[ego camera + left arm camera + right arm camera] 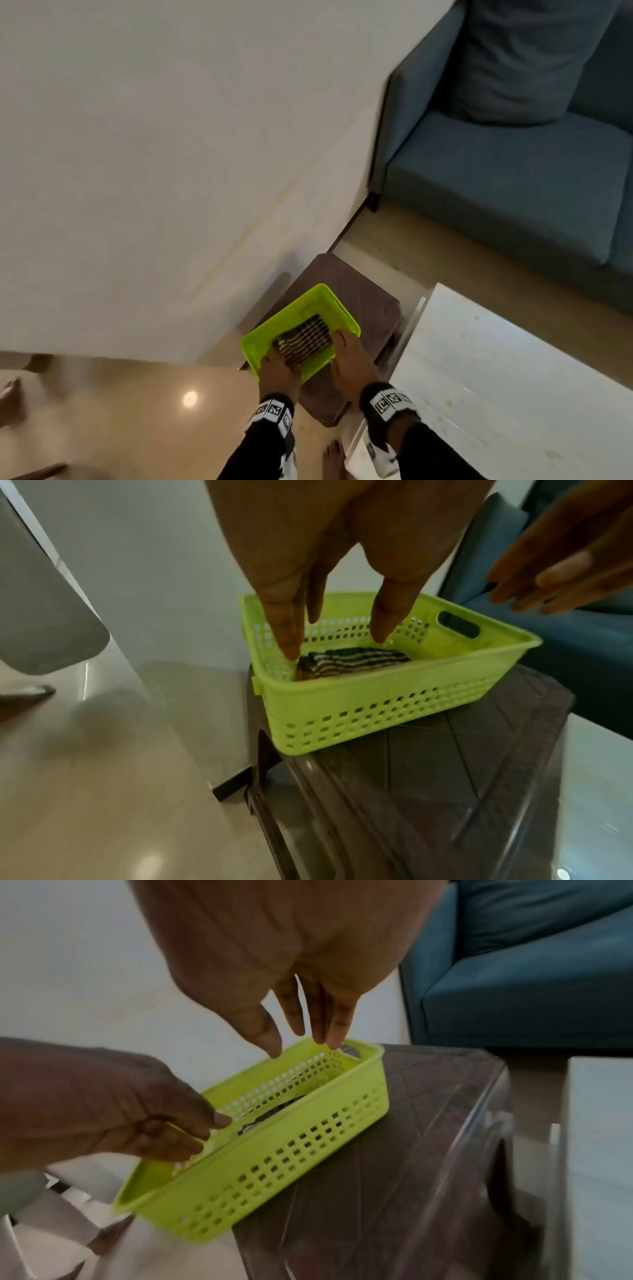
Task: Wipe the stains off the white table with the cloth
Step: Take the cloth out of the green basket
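A folded brown-and-white striped cloth (306,339) lies in a lime green perforated basket (281,313) on a dark brown plastic stool (363,291). My left hand (277,370) reaches into the basket's near left end, fingers extended down beside the cloth (356,660) and holding nothing. My right hand (349,359) hovers over the basket's right end with straight fingers, also empty. The white table (496,359) stands to the right, with faint yellowish stains (462,335) on its top.
A blue sofa (513,171) stands behind the stool and table. A pale wall (171,154) runs close along the stool's left side. Glossy beige floor (154,428) lies to the left, and a bare foot (334,459) shows beside the table's near corner.
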### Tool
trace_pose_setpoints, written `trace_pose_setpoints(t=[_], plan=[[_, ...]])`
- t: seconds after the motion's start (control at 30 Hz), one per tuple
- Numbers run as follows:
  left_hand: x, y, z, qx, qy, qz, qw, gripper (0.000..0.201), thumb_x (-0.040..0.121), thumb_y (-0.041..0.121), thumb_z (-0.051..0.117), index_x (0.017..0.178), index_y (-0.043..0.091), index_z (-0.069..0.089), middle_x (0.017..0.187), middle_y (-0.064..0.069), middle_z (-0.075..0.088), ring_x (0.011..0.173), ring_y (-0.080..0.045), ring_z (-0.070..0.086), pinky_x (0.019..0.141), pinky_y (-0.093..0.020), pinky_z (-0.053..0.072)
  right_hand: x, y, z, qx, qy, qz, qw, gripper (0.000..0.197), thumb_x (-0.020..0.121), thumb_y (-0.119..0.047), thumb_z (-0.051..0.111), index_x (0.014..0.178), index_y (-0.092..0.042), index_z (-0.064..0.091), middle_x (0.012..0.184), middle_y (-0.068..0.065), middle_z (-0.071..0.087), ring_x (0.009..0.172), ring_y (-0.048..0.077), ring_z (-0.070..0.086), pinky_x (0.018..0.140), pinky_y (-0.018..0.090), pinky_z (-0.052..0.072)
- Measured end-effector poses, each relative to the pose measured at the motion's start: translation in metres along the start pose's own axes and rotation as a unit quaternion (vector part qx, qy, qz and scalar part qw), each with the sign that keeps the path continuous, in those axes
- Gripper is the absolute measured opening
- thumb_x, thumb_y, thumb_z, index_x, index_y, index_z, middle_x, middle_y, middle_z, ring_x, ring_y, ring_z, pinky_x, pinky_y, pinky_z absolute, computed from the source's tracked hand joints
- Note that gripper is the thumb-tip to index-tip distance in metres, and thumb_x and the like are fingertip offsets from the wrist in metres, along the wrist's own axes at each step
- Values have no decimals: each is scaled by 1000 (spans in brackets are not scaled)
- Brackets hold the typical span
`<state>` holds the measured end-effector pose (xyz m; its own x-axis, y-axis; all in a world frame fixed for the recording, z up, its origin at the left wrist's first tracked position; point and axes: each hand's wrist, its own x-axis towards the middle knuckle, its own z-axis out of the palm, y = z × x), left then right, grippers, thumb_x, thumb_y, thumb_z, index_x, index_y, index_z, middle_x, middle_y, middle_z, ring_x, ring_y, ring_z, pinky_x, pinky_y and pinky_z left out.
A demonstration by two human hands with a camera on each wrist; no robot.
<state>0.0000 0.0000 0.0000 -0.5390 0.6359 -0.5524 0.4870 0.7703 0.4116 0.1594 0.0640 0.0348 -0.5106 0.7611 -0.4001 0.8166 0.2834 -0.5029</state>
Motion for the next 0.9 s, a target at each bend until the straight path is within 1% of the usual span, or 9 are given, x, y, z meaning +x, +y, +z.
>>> trace_pose_setpoints(t=[0.2, 0.37, 0.43, 0.5, 0.57, 0.63, 0.73, 0.8, 0.9], plan=[[58, -10, 19, -73, -25, -135, 988, 60, 82, 27, 81, 125, -6, 55, 122, -25, 67, 112, -39, 66, 94, -44, 53, 93, -10, 26, 90, -42, 176, 979, 40, 96, -10, 55, 134, 0, 50, 139, 22, 54, 130, 40, 52, 103, 41, 44], [78, -18, 29, -117, -27, -138, 983, 47, 79, 22, 84, 116, -1, 65, 111, -19, 72, 104, -37, 70, 89, -41, 55, 125, -7, 50, 95, -67, 236, 965, 45, 96, -16, 62, 135, 0, 48, 139, 22, 55, 129, 41, 55, 103, 46, 49], [86, -22, 32, -135, -35, -132, 981, 34, 81, 12, 80, 109, -3, 71, 106, -22, 74, 100, -38, 71, 86, -42, 57, 130, -8, 51, 118, -66, 246, 960, 40, 94, -19, 63, 129, -5, 50, 120, 15, 61, 113, 37, 63, 91, 45, 54], [96, -31, 36, -151, -53, -134, 978, 28, 84, 8, 74, 108, -6, 72, 106, -25, 74, 99, -40, 70, 84, -42, 56, 129, -12, 46, 140, -79, 251, 955, 9, 97, -18, 60, 103, -12, 57, 92, 4, 57, 94, 32, 62, 78, 39, 50], [104, -39, 40, -169, -72, -132, 974, 34, 83, 14, 71, 110, -6, 71, 107, -26, 74, 99, -39, 70, 87, -44, 56, 129, -13, 44, 164, -81, 249, 951, 28, 99, -18, 56, 72, -20, 47, 83, 4, 53, 86, 27, 54, 75, 35, 44], [107, -46, 41, -194, -88, -117, 970, 45, 75, 25, 66, 111, -3, 70, 107, -24, 73, 99, -39, 69, 91, -50, 56, 122, -18, 35, 206, -60, 255, 943, 33, 96, -19, 56, 65, -19, 44, 75, 3, 52, 77, 27, 52, 70, 34, 41], [80, -23, 12, -265, -87, -82, 957, 30, 83, 11, 62, 109, -1, 70, 102, -24, 73, 97, -40, 70, 89, -53, 58, 100, -26, 15, 259, -40, 228, 938, 24, 87, -18, 63, 67, -19, 49, 68, 0, 50, 72, 24, 52, 60, 32, 37], [59, -10, -2, -321, -89, -63, 941, 20, 91, -4, 59, 108, -2, 69, 100, -26, 73, 95, -40, 72, 83, -48, 61, 74, -27, -1, 322, -13, 211, 923, 22, 77, -21, 70, 73, -22, 49, 75, -1, 54, 78, 19, 55, 65, 33, 43], [24, 12, -13, -371, -116, -18, 921, 17, 94, -6, 58, 108, -2, 68, 99, -23, 73, 90, -35, 69, 72, -38, 58, 18, -19, -19, 410, 59, 189, 890, 39, 75, -13, 82, 100, -21, 52, 85, -4, 64, 74, 2, 64, 72, 28, 56]])
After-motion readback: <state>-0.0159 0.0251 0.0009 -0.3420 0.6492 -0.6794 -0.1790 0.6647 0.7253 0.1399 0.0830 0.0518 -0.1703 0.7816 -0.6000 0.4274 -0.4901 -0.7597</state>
